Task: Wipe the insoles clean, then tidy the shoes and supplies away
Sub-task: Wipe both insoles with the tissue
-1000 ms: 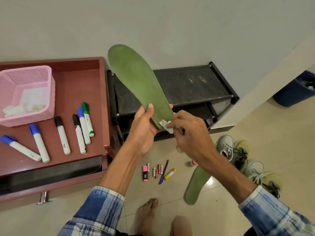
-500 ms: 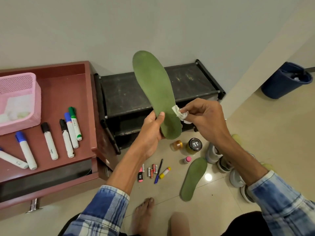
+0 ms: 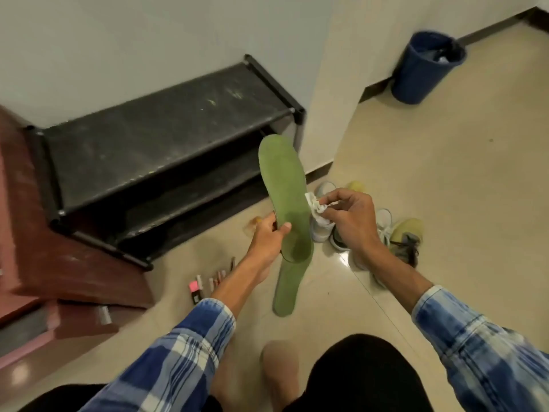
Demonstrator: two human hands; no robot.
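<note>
Insole [image 3: 282, 185]: held upright, toe uppermost, heel end pinched in left grip [image 3: 267, 239]; tissue [image 3: 317, 207] pinched in right grip [image 3: 350, 218], touching insole's right edge.

The left hand [image 3: 269, 236] is gripping a flat green foam insole [image 3: 285, 188] near its heel end, toe end pointing up. The right hand [image 3: 353, 221] is pinching a crumpled white wipe [image 3: 316, 206] at the insole's right edge. A second green insole [image 3: 286, 289] is lying on the beige tiled floor [image 3: 430, 173] below, near grey and yellow sneakers [image 3: 401, 236]. A black two-tier shoe rack [image 3: 166, 138] is standing against the wall.
</note>
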